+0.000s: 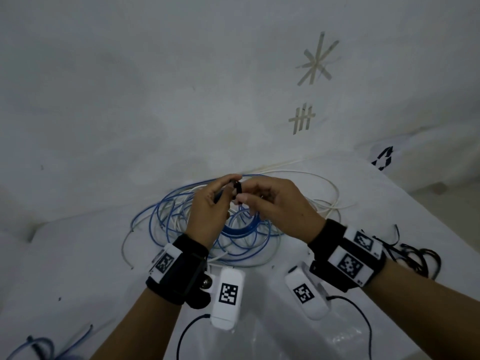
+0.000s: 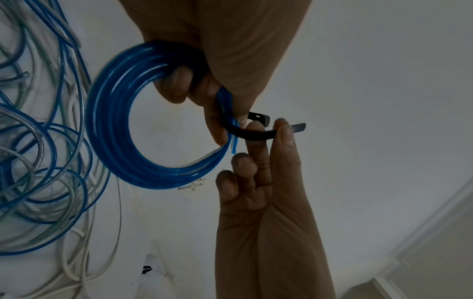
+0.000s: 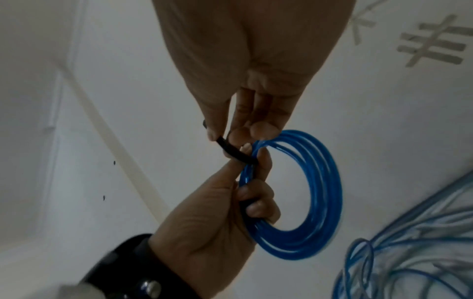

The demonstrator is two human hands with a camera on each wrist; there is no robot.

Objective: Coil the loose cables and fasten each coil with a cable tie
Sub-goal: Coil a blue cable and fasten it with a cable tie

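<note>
So colour-wise it's pretty much blue on white here. The tight round coil of glossy translucent blue cable (image 2: pixel 112 129) is a saturated blue, with pale highlights running along its strands. The flat plastic cable tie (image 2: pixel 252 135) looped round it is plain black. At the left edge of the left wrist view, the loose tangle of thin cables (image 2: pixel 38 161) mixes the same blue with greyish-white strands. The crinkly white sheet covering the table (image 1: pixel 78 255) is off-white with a few small dark specks. In the upper right of the head view, strips of beige masking tape (image 1: pixel 318 59) form an asterisk, with a hash-like grid below. The wrist bands (image 1: pixel 179 271) are black, carrying white tags with black square-code patterns.
</note>
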